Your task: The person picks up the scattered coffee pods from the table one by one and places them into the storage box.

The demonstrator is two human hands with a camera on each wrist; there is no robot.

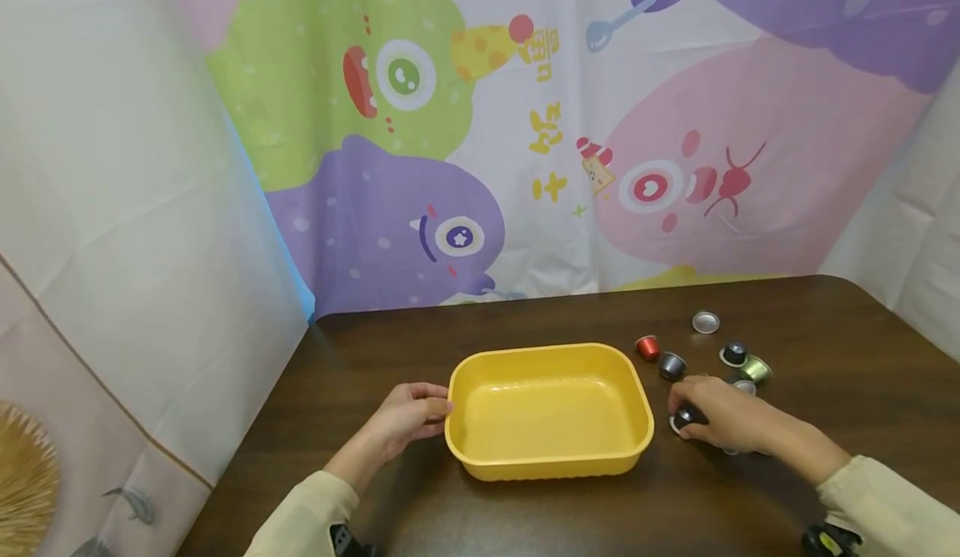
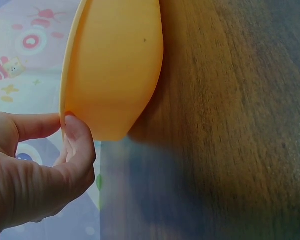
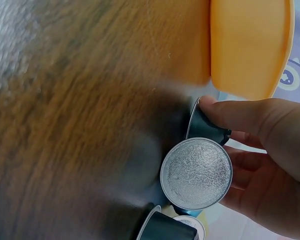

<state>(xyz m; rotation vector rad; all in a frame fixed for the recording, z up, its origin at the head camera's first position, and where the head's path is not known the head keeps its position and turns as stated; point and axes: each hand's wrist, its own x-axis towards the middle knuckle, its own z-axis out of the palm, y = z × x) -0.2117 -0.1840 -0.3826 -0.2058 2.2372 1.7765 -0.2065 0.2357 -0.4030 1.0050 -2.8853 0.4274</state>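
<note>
Down at the worktop [image 1: 360, 348], the right hand [image 1: 718, 411] has a dark capsule [image 3: 204, 126] pinched, thumb at its rim, fingers round the far side. It should be a featherweight, probably stiff enough in the wall but easy to dent, and its smooth taper could well slip, so the flared rim looks the surest hold; the foil face is the part to spare. And over on the other side, the left hand [image 1: 411, 415] pinches the near edge of the yellow tray [image 1: 551, 467], which sits between the hands. That looks like light, fairly rigid plastic, and the lip is the natural grip. Now the looks: the capsule is glossy, greenish-black up close, rim side towards the worktop; whether it touches down, I can't tell. Right beside it, by the right hand's fingers, a silver-faced capsule [image 3: 196, 173] shows crinkled foil. Beyond that hand lie a red capsule [image 1: 647, 348] and a grey capsule [image 1: 672, 365]. The tray is bright, round-cornered and high-walled.
</note>
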